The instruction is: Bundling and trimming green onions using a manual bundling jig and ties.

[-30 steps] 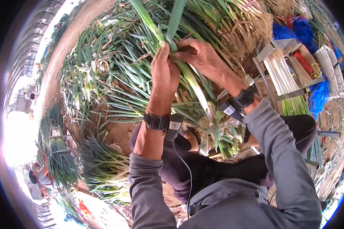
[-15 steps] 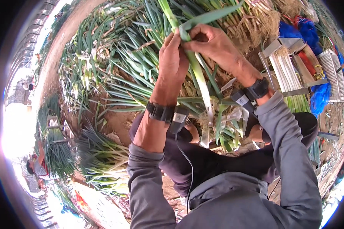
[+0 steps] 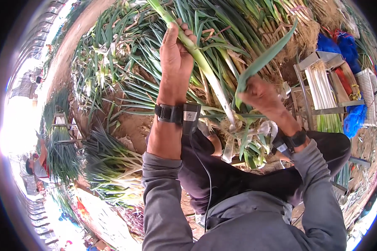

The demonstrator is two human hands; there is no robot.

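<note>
Above a heap of cut greens, the left hand [image 3: 176, 54] grips a long pale-stemmed green onion [image 3: 209, 75]; the right hand [image 3: 262, 96] pinches its green outer leaf [image 3: 266, 58].

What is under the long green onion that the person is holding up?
Under the green onion gripped by the left hand lies a big pile of onions on brown dirt. Peeled scraps sit below its root end. The ground under the pile is hidden.

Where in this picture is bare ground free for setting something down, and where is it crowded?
A brown soil patch lies bare between the heaped green leeks and the left hand's forearm. Everywhere ahead is crowded with leeks; the grey metal rack of trimmed white stalks fills the right.
</note>
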